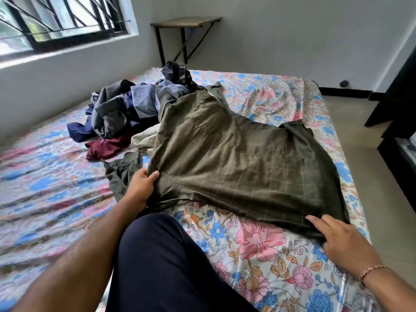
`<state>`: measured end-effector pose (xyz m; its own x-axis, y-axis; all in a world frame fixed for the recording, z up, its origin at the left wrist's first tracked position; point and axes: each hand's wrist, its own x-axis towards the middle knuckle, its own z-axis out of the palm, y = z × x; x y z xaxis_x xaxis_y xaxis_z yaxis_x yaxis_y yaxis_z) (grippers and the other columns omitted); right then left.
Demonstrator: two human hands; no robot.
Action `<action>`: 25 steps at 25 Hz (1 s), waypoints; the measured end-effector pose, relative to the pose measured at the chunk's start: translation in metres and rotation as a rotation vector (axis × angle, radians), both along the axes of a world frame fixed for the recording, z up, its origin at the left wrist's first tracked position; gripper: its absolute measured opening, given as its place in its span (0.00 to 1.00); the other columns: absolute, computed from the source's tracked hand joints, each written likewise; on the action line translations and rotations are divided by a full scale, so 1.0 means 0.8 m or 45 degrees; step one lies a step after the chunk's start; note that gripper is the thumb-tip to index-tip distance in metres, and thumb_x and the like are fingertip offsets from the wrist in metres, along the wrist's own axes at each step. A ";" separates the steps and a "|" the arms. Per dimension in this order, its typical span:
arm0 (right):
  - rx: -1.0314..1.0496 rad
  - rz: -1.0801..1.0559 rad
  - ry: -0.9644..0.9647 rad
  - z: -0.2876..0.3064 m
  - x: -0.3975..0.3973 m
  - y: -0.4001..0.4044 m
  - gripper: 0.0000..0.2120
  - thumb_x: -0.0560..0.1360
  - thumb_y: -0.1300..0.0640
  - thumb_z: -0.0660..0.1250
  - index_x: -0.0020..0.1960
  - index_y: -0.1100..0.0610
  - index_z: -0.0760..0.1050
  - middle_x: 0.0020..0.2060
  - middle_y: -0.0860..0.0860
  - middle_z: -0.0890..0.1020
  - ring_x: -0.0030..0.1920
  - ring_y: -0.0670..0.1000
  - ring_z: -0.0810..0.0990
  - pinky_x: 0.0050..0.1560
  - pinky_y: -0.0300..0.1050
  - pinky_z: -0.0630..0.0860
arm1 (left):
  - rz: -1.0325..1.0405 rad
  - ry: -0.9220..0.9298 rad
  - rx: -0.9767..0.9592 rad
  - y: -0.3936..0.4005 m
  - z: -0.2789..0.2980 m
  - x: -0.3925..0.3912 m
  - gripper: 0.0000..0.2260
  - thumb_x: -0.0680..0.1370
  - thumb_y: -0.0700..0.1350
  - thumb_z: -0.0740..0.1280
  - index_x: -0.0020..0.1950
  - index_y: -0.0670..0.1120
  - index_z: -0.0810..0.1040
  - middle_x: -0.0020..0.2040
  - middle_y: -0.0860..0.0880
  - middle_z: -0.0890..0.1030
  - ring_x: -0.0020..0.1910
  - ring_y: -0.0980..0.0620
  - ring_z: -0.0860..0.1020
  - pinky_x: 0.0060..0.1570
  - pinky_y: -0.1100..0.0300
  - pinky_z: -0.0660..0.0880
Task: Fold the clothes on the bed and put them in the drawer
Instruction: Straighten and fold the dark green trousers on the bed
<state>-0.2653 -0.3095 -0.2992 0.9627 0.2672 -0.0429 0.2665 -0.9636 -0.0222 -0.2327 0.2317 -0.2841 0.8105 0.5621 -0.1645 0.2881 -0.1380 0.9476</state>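
An olive-green checked shirt (pixel 236 158) lies spread across the bed (pixel 281 255), its collar pointing away from me. My left hand (pixel 140 189) grips the shirt's near left edge, thumb on top of the cloth. My right hand (pixel 342 242) pinches the near right corner, with the thumb tucked under the hem. A pile of unfolded clothes (pixel 135 109) in grey, blue, navy and maroon sits behind the shirt on the left. No drawer is in view.
The bed has a floral sheet. My knee in dark trousers (pixel 166 266) rests on its near edge. A small wall-mounted shelf (pixel 186 22) is at the far wall, a window at upper left. Dark furniture (pixel 398 109) stands to the right across a strip of floor.
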 end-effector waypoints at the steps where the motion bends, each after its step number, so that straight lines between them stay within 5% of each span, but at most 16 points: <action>1: -0.021 0.004 0.053 0.006 0.002 0.002 0.36 0.73 0.65 0.68 0.79 0.48 0.67 0.49 0.42 0.71 0.39 0.43 0.72 0.39 0.37 0.72 | 0.002 0.038 0.180 0.002 -0.005 -0.008 0.08 0.83 0.45 0.69 0.50 0.41 0.81 0.42 0.43 0.84 0.39 0.46 0.82 0.37 0.55 0.76; 3: -0.086 0.016 0.198 0.027 0.000 0.005 0.36 0.76 0.64 0.62 0.81 0.43 0.61 0.50 0.41 0.69 0.37 0.42 0.71 0.33 0.37 0.68 | -0.012 0.114 0.460 0.013 -0.014 -0.021 0.11 0.81 0.46 0.71 0.45 0.39 0.81 0.39 0.42 0.83 0.39 0.42 0.81 0.35 0.54 0.70; 7: -0.134 0.009 0.408 0.059 -0.021 -0.004 0.36 0.77 0.65 0.59 0.78 0.36 0.63 0.49 0.39 0.71 0.41 0.42 0.73 0.30 0.36 0.68 | -0.078 0.267 0.693 0.032 -0.035 -0.058 0.12 0.78 0.44 0.75 0.45 0.41 0.74 0.41 0.40 0.81 0.43 0.39 0.79 0.42 0.50 0.69; 10: -0.101 0.020 0.371 0.053 -0.044 -0.019 0.35 0.77 0.62 0.61 0.77 0.34 0.62 0.50 0.38 0.70 0.43 0.40 0.73 0.34 0.34 0.69 | -0.319 0.080 0.681 0.032 -0.052 -0.095 0.19 0.78 0.42 0.76 0.64 0.51 0.73 0.50 0.45 0.83 0.49 0.48 0.82 0.52 0.51 0.76; 13: -0.090 0.023 0.201 0.024 -0.057 -0.043 0.37 0.71 0.56 0.70 0.76 0.38 0.64 0.57 0.36 0.68 0.56 0.40 0.72 0.55 0.33 0.73 | -0.843 -0.044 0.643 0.056 -0.041 -0.119 0.32 0.79 0.48 0.74 0.80 0.60 0.66 0.61 0.52 0.82 0.59 0.62 0.79 0.65 0.62 0.73; 15: 0.027 0.012 0.032 -0.001 -0.054 -0.064 0.35 0.62 0.61 0.76 0.67 0.42 0.76 0.58 0.39 0.71 0.59 0.44 0.74 0.64 0.47 0.78 | -1.050 0.085 0.971 0.068 -0.037 -0.124 0.21 0.80 0.58 0.68 0.73 0.66 0.73 0.68 0.54 0.78 0.67 0.54 0.76 0.70 0.57 0.71; 17: 0.192 0.082 -0.135 -0.005 -0.047 -0.071 0.28 0.58 0.67 0.79 0.53 0.44 0.83 0.59 0.44 0.76 0.60 0.49 0.76 0.64 0.59 0.79 | -0.964 0.083 1.293 0.072 -0.033 -0.121 0.12 0.82 0.54 0.67 0.65 0.59 0.80 0.67 0.45 0.79 0.67 0.45 0.76 0.67 0.58 0.70; 20: 0.365 0.147 -0.087 0.013 -0.036 -0.064 0.19 0.62 0.65 0.74 0.45 0.43 0.80 0.63 0.46 0.79 0.66 0.45 0.73 0.70 0.59 0.71 | -0.771 -0.314 1.559 0.052 -0.015 -0.101 0.13 0.79 0.57 0.70 0.49 0.49 0.88 0.48 0.47 0.85 0.48 0.52 0.80 0.53 0.61 0.73; 23: 0.701 0.032 0.140 0.017 -0.020 -0.060 0.15 0.69 0.63 0.67 0.45 0.43 0.80 0.58 0.39 0.83 0.65 0.34 0.74 0.73 0.55 0.68 | -0.536 -0.316 1.151 0.033 0.008 -0.075 0.07 0.72 0.40 0.70 0.45 0.48 0.87 0.48 0.61 0.83 0.47 0.59 0.81 0.57 0.62 0.74; 25: 0.876 -0.154 0.195 0.025 -0.005 -0.062 0.18 0.75 0.68 0.67 0.46 0.44 0.82 0.45 0.38 0.85 0.52 0.39 0.81 0.58 0.48 0.77 | -0.579 -0.252 0.924 0.020 0.027 -0.050 0.16 0.74 0.30 0.66 0.50 0.49 0.84 0.43 0.59 0.83 0.42 0.56 0.82 0.47 0.65 0.77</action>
<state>-0.2696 -0.3589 -0.2789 0.9840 0.1739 -0.0399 0.1039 -0.7403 -0.6642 -0.2726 0.2481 -0.2624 0.9571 0.0894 0.2756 -0.1017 -0.7871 0.6084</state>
